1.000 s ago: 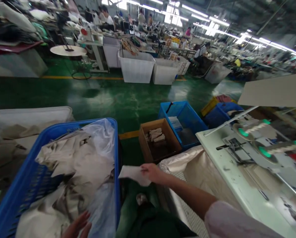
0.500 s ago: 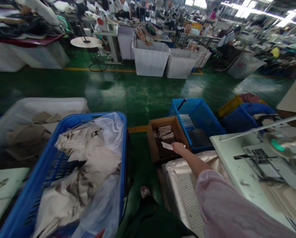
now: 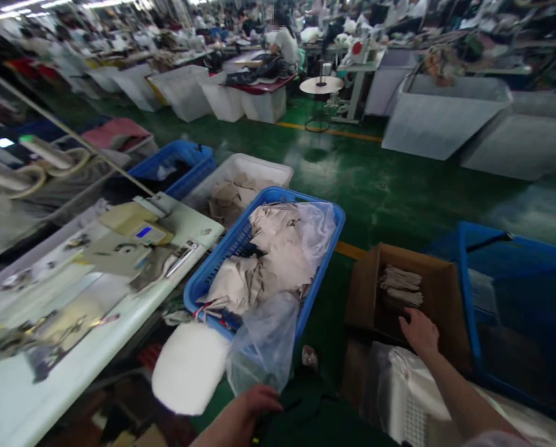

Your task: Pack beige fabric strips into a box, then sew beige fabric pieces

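Note:
At the right, my right hand (image 3: 420, 329) hovers over the near side of a cardboard box (image 3: 438, 264). Its fingers are apart and I see nothing between them. Small stacks of folded beige cloth pieces (image 3: 401, 285) lie inside the box, just beyond the fingertips. My left hand (image 3: 260, 399) is low in the middle, its fingers loosely stretched and no held thing visible. It is close to a clear plastic bag (image 3: 266, 341) that hangs over the near end of a blue basket (image 3: 322, 264). Beige fabric pieces (image 3: 284, 254) fill this basket.
On the left stands a sewing machine table (image 3: 184, 230), with a white stool (image 3: 191, 366) beside it. A whitish bin (image 3: 259, 162) sits behind the blue basket. Right of the box is a blue crate (image 3: 505, 248); a plastic-wrapped bundle (image 3: 401, 391) lies in front.
The view has turned left. My right hand has let go of the white piece it held over the box and drawn back slightly. My left hand has come further into view.

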